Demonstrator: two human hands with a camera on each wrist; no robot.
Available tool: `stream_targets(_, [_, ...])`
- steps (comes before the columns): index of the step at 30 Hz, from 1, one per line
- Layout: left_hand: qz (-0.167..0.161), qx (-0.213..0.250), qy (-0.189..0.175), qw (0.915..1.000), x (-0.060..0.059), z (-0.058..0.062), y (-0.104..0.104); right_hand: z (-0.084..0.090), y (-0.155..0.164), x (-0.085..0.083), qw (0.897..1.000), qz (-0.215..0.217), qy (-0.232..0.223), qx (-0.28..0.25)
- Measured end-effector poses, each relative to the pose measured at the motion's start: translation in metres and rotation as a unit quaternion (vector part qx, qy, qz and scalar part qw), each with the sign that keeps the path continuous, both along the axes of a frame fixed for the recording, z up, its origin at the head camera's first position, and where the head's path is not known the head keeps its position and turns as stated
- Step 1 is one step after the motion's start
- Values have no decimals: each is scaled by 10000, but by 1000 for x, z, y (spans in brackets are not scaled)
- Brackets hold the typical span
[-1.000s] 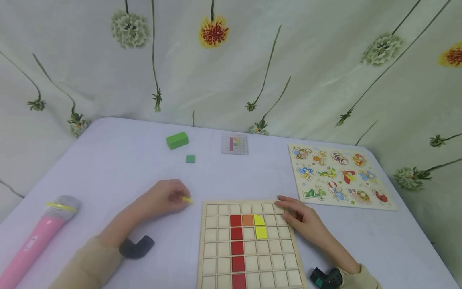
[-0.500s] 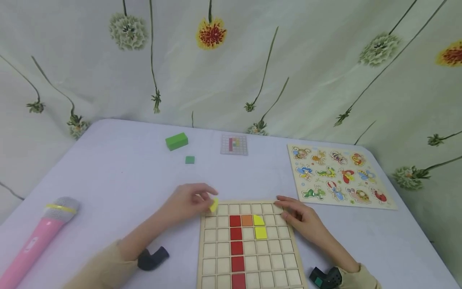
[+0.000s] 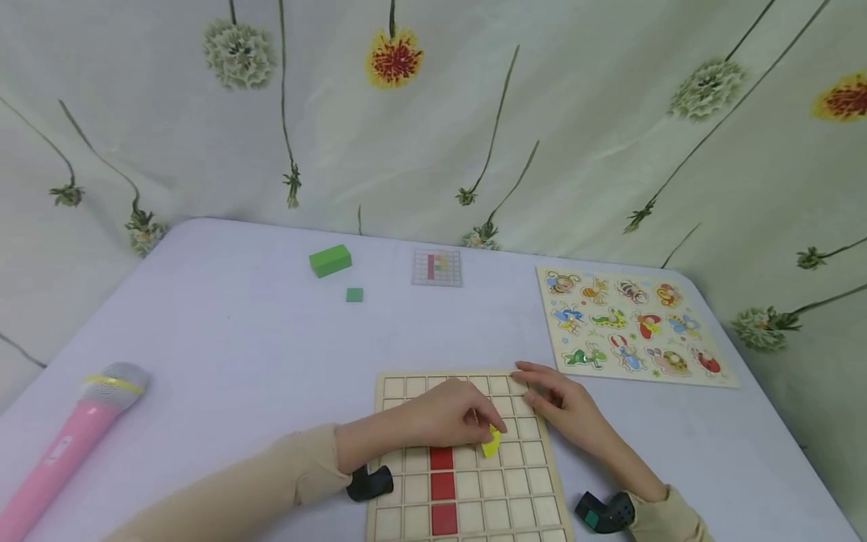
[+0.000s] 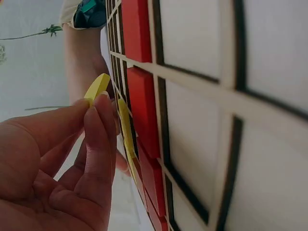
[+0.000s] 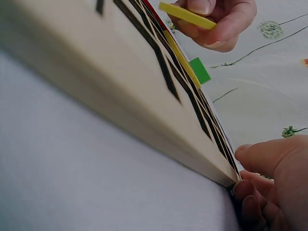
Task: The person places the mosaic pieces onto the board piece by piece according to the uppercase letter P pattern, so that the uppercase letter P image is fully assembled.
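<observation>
Pinching a yellow piece [image 3: 491, 443] between thumb and fingertips, our left hand [image 3: 447, 415] hovers over the grid board [image 3: 524, 493] — the piece sits tilted just above the cells, near the middle of the upper rows. From the left wrist view we see the yellow piece [image 4: 96, 87] edge-on at the fingertips [image 4: 98, 113], held off the board [image 4: 250, 101] and not lying in any cell. A column of red tiles [image 3: 442, 482] runs down the board just left of the piece; in the left wrist view those red tiles [image 4: 142, 110] sit flush in their cells, with another yellow tile [image 4: 124, 126] seated beside them.

Our right hand [image 3: 565, 406] rests on the board's far right corner, fingers spread and fairly flat across the rim — gripping nothing. The right wrist view shows the right hand [image 5: 272, 187] with fingertips touching the board [image 5: 120, 96] at its edge, and the left hand [image 5: 216, 19] beyond, holding the piece [image 5: 187, 16] clear of the surface.

Elsewhere on the desk [image 3: 223, 354] we have a pink microphone [image 3: 64, 444] at the left, a green block [image 3: 330, 260] and a small green tile [image 3: 354, 294] well apart from the board at the back, a pattern card [image 3: 436, 267] near them, and an insect puzzle [image 3: 630, 325] to the right.
</observation>
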State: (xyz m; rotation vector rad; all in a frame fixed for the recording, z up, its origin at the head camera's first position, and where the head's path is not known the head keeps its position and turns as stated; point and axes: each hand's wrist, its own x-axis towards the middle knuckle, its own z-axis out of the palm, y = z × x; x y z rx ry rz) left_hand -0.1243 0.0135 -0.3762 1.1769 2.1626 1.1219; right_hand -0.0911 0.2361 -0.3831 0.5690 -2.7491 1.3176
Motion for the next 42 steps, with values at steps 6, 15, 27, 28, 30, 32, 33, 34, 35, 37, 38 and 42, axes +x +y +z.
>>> stream_targets(6, [-207, -351, 616, 9973, 6, -2, 3, 0, 1, 1, 10000, -13, -81, -42])
stream_targets(15, [-259, -1007, 1439, 9841, 18, 2, 4, -1, 1, 1, 10000, -18, -75, -29])
stream_targets(27, [-235, -845, 1376, 9866, 14, -4, -2, -2, 1, 0, 10000, 19, -14, -27])
stream_targets(28, [-233, -853, 1388, 9864, 14, -4, -2, -1, 1, 0, 10000, 16, -12, -32])
stream_targets(30, [-207, -878, 1441, 9854, 14, -3, -2, -1, 1, 0, 10000, 22, 0, -43])
stream_targets(32, [-172, -915, 1516, 9841, 15, -2, -2, -1, 1, 0, 10000, 42, 35, -51])
stream_targets(33, [-131, -925, 1509, 9841, 15, -1, -2, -1, 0, 0, 10000, 51, 54, -55])
stream_targets(34, [-82, -940, 1495, 9842, 16, 0, -2, -1, 0, 0, 9999, 56, 58, -61])
stream_targets(35, [-31, -954, 1477, 9844, 16, 1, -2, -1, 0, 0, 9999, 57, 67, -64])
stream_targets(37, [54, -992, 1432, 9847, 17, 2, -3, 0, 0, 0, 9999, 42, 73, -62])
stream_targets(38, [106, -997, 1383, 9853, 17, 3, -3, 0, 0, 0, 10000, 33, 61, -63])
stream_targets(42, [235, -1006, 1275, 9864, 18, 4, -5, 0, -1, 1, 10000, -10, 19, -39])
